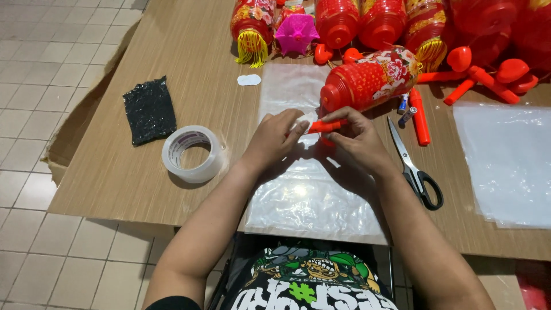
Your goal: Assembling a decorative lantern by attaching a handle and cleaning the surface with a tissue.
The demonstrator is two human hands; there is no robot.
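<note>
Orange-red plastic is pinched between both hands: a thin stick [326, 125] is held over a clear plastic bag [313, 195] spread flat on the wooden table [115, 172]. The left hand [274, 138] is curled with its fingers [298, 127] closed on the stick's near end, while the right hand [356, 140] is closed around the other end, just below a red cylindrical lantern [367, 80] lying on its side. A pair of black-handled scissors [414, 166] is laid just right of the right hand, beside another orange stick [420, 120]. A roll of clear tape [192, 154] is set to the left of the left hand, with a black glittery patch [149, 110] farther left. More red lanterns [379, 20] are piled along the far edge, and a second clear sheet [508, 163] is spread at the right.
</note>
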